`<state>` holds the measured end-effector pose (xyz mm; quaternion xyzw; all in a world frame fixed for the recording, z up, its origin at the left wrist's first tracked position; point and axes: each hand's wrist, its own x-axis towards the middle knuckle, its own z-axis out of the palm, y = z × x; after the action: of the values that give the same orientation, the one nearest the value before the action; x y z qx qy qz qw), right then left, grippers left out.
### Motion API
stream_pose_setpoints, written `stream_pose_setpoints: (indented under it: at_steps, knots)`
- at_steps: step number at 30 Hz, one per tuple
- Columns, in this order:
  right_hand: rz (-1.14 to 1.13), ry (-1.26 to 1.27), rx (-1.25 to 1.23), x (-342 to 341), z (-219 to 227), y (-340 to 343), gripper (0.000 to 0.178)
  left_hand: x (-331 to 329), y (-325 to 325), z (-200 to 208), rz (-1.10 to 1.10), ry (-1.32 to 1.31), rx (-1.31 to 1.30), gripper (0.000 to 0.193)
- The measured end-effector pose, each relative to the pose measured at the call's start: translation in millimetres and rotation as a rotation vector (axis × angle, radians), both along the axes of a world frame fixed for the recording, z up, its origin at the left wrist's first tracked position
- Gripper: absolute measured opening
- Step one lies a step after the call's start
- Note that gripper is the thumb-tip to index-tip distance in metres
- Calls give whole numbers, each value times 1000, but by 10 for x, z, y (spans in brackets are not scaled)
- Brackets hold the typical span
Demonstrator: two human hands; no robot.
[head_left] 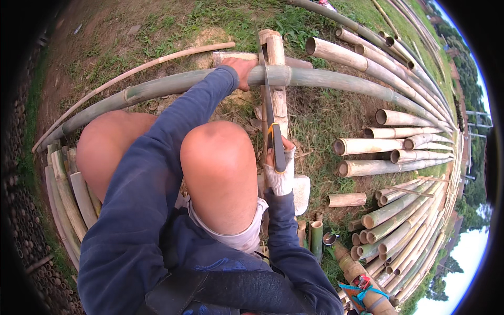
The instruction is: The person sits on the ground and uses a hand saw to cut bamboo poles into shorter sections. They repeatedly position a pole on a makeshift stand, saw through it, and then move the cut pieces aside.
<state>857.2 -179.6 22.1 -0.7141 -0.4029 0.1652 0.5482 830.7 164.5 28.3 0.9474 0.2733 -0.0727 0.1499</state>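
Observation:
A long green bamboo pole (336, 81) lies across a rough wooden support (278, 105) in front of me. My left hand (241, 69) is closed over the pole, just left of the saw. In a white knitted glove, my right hand (280, 164) grips the dark handle of a hand saw (270, 100). The saw's long blade points away from me and crosses the pole beside one of its rings. Whether the teeth have cut into the bamboo, I cannot tell.
A thin curved bamboo strip (136, 65) runs beyond the pole at left. Stacks of cut bamboo (388, 231) fill the right side, with a short piece (346, 200) nearer me. Split lengths (65, 194) stand by my left knee. A blue tie (362, 296) wraps bamboo at lower right.

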Motion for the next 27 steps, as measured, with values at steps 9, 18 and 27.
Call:
stream_pose_setpoints:
  at_steps: [9, 18, 27]
  knots:
    - [-32, -126, -81, -212, -20, -683, 45, -5, 23, -8, 7, -2, -18, 89]
    - [2, 41, -14, -20, 61, -3, 44, -6, 1, -11, 5, 2, -15, 86]
    - [-20, 110, -50, -302, -4, -838, 54, -10, -7, 34, 6, 0, -10, 87]
